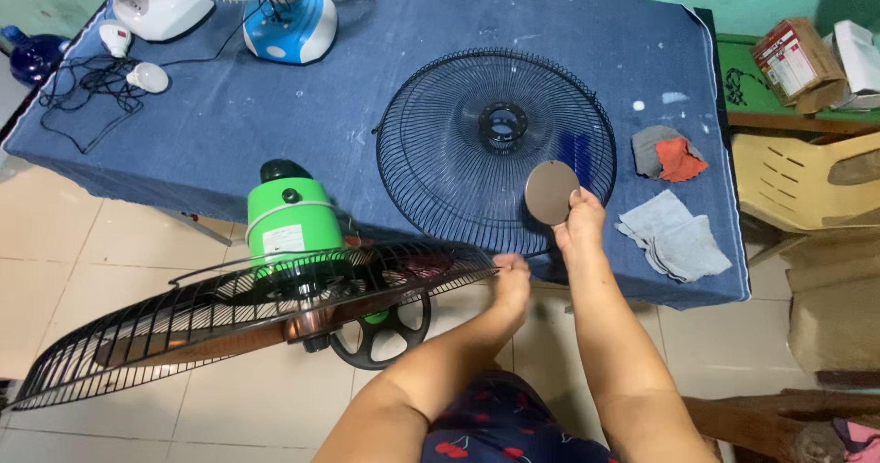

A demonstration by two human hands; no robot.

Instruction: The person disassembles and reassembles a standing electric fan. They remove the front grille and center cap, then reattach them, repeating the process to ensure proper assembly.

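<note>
Two arms outstretched, left hand (511,280) pinching fan guard (229,321) rim, right hand (579,220) gripping round disc (551,192)

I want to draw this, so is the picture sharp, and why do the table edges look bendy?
In the head view, light is soft and even, with faint shadows under the round black wire fan guard; the blue cloth-covered table bows outward from wide-lens distortion; the left hand on the near fan cage and the right hand holding a round grey disc look sharp.

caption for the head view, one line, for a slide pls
Left hand grips the rim of a green fan's grille while right hand holds a round disc over a loose grille on the blue table.
</note>
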